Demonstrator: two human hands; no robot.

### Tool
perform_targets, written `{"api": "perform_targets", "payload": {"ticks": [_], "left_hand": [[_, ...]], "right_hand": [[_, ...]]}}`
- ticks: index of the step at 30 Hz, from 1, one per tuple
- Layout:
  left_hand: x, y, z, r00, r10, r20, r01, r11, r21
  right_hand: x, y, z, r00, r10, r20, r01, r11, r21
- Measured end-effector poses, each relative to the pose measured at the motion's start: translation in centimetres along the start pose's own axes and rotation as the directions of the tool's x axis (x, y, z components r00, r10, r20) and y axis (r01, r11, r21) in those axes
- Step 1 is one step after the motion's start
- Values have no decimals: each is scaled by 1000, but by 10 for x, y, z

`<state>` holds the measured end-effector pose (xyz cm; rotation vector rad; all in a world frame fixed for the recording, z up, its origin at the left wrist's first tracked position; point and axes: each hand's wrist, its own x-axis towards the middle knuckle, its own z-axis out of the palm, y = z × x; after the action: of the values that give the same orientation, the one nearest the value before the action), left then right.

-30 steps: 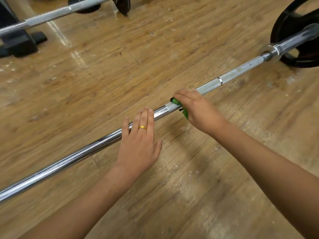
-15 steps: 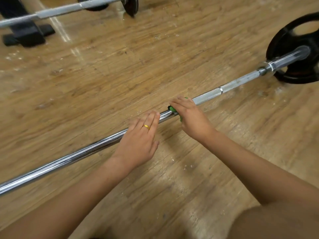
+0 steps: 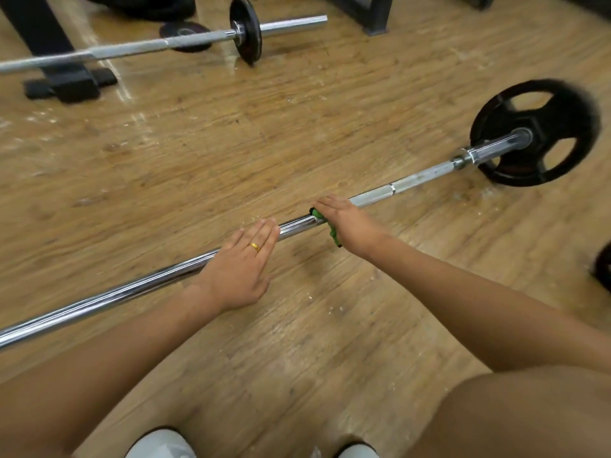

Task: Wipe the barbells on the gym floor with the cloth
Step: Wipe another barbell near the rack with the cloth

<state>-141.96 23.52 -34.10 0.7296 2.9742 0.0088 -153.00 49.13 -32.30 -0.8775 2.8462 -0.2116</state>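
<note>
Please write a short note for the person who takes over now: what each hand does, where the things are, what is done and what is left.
Left hand: flat on the near bar, fingers straight, steadying it.
Right hand: presses the green cloth onto the same bar, just right of the left hand.
The bar lies on the floor, with a black plate at its right end.
Done: cannot tell how much of this bar is wiped.
Left: wipe from the cloth toward the plate, then the second barbell farther away.
</note>
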Motion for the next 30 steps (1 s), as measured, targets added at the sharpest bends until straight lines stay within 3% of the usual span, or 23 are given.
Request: {"api": "perform_targets", "payload": {"ticks": [7, 11, 16, 22, 28, 30], "left_hand": [[-2, 0, -4, 998, 31, 47, -31, 1000, 1], [0, 5, -14, 988, 41, 149, -41, 999, -4], [3, 12, -27, 971, 19, 237, -13, 1000, -27], [21, 18, -13, 990, -19, 139, 30, 997, -75], [22, 18, 3, 998, -67, 5, 67, 986, -153], [23, 20, 2, 996, -84, -10, 82, 984, -157]], "right_hand": [[-20, -25, -16, 999, -38, 25, 39, 998, -39], [-27, -32, -26, 999, 5, 51, -3, 999, -43], [-25, -26, -13, 999, -29, -38, 30, 999, 19], [-15, -2, 19, 977, -41, -210, 71, 988, 139], [-9, 26, 0, 980, -200, -18, 200, 967, 158], [-6, 26, -14, 978, -194, -70, 203, 967, 154]]}}
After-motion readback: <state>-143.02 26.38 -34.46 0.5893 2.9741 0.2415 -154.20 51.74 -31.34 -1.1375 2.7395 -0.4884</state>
